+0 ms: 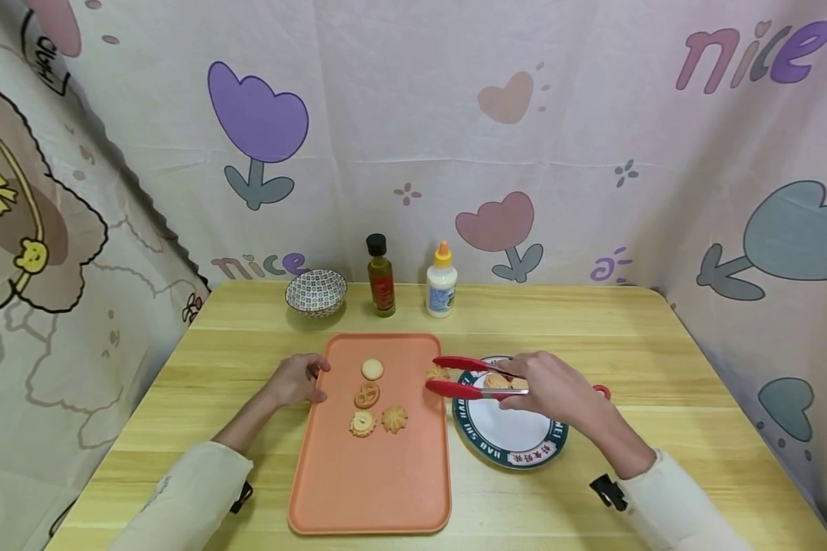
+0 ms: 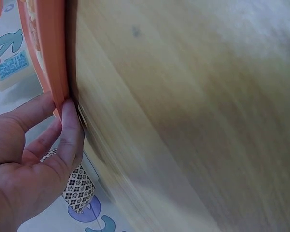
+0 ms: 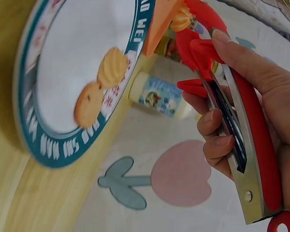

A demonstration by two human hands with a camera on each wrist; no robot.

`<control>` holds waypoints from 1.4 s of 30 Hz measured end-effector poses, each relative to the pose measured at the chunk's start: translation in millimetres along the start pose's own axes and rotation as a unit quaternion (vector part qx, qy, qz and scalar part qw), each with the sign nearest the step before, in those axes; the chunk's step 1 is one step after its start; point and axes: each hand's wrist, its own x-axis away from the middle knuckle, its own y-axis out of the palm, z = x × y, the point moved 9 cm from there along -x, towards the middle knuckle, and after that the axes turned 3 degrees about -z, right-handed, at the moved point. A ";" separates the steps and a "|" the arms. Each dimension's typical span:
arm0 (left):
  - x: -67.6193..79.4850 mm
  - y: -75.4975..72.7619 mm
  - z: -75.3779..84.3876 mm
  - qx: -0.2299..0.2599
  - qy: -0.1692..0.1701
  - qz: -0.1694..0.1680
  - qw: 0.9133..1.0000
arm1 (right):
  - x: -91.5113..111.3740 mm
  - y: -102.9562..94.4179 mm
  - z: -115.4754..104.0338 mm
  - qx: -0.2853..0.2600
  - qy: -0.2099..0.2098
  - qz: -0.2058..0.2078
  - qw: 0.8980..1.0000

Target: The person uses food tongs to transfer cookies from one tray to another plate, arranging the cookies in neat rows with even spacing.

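My left hand (image 1: 299,379) pinches the left rim of an orange tray (image 1: 372,490); the left wrist view shows thumb and fingers (image 2: 70,125) at that rim. Several cookies lie on the tray, among them a round one (image 1: 372,370), a pretzel-shaped one (image 1: 367,396) and a flower-shaped one (image 1: 394,418). My right hand (image 1: 547,386) grips red-tipped metal tongs (image 1: 465,392). Between the tong tips is a ridged cookie (image 3: 182,18), over the tray's right edge. Beneath the tongs stands a green-rimmed plate (image 1: 510,432) holding a swirled cookie (image 3: 113,67) and a round one (image 3: 88,105).
Along the back of the wooden table stand a patterned bowl (image 1: 316,292), a dark bottle with a black cap (image 1: 382,279) and a white bottle with a yellow-orange cap (image 1: 442,283). A printed curtain (image 1: 386,115) hangs right behind them.
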 end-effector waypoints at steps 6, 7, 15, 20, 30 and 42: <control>-0.2 -0.4 2.3 -0.001 0.003 -0.004 1.000 | 21.8 -3.1 17.5 -0.003 0.019 -0.003 1.000; -0.1 -0.4 2.5 -0.002 0.004 -0.005 1.000 | 24.7 -3.1 19.5 -0.003 0.019 -0.003 1.000; 0.8 0.0 3.7 -0.005 0.009 -0.006 1.000 | 41.6 2.2 31.7 -0.002 0.020 0.001 1.000; 1.4 -0.3 4.3 -0.002 0.006 -0.005 1.000 | 47.7 9.5 38.3 -0.018 0.041 -0.014 0.999; 1.1 -0.7 4.8 -0.010 0.003 -0.006 1.000 | 53.2 16.8 41.9 -0.023 0.049 -0.016 0.998; 4.7 -2.6 9.0 0.007 0.033 -0.019 0.999 | 45.7 13.2 38.4 -0.016 0.032 -0.016 0.999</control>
